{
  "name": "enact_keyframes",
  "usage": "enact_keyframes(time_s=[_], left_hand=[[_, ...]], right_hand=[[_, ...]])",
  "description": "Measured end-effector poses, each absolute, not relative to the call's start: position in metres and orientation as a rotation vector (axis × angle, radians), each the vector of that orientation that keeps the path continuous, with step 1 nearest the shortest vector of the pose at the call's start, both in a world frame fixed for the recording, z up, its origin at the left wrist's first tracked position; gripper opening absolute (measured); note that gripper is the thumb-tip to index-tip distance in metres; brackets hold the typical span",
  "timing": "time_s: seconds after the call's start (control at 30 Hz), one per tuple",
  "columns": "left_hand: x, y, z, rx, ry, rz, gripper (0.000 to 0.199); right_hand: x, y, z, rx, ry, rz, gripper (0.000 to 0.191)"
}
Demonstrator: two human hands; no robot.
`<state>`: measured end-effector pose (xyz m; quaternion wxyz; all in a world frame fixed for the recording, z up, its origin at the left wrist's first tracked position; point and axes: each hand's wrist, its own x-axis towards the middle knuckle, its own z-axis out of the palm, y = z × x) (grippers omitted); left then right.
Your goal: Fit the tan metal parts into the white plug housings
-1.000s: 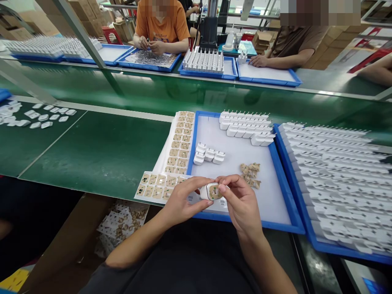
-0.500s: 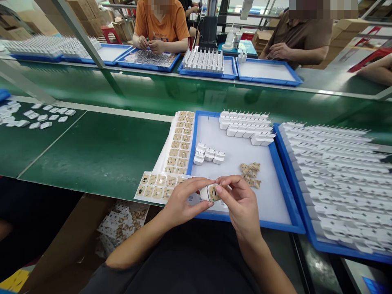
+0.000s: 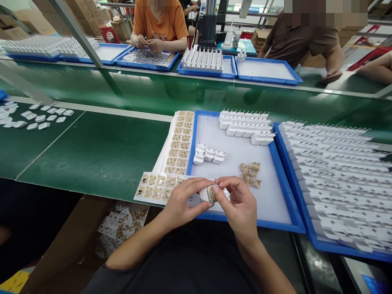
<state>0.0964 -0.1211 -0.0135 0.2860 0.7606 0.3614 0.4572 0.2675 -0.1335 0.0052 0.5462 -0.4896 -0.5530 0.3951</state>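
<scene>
Between both hands is a small white charger plug [image 3: 206,194], its face tilted to the right and covered with a tan sticker. My left hand [image 3: 180,202] is closed round its left side, fingers over the top and thumb beneath. My right hand [image 3: 241,204] pinches it from the other side, thumb pressed on the sticker and fingers curled behind. Just left of my hands lies a sheet of tan stickers [image 3: 157,188]. A second sticker sheet [image 3: 180,141] runs along the left rim of the blue tray [image 3: 284,192].
In the tray are small white plugs [image 3: 209,154], rows of pronged plugs [image 3: 245,124] and crumpled tan paper [image 3: 250,174]. A second blue tray [image 3: 330,183] full of plugs stands right. White pieces [image 3: 39,118] lie at far left. Two people sit across the bench.
The right thumb has shifted slightly left on the plug's face, and the plug is turned a little. Across the bench, the person in brown has moved a hand right, away from the tray.
</scene>
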Motion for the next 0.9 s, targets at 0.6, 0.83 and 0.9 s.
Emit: enact_keyframes(time_s=[0.6, 0.83, 0.9], left_hand=[[0.101, -0.122, -0.030, 1.974, 0.959, 1.584, 0.047], [0.106, -0.122, -0.036, 1.955, 0.942, 1.600, 0.043], [0.107, -0.121, -0.037, 1.942, 0.921, 1.604, 0.042]], right_hand=[[0.272, -0.128, -0.013, -0.906, -1.255, 1.296, 0.027], [0.268, -0.129, -0.007, -0.963, -1.353, 1.233, 0.033], [0.266, -0.131, -0.006, -0.949, -1.340, 1.226, 0.035]])
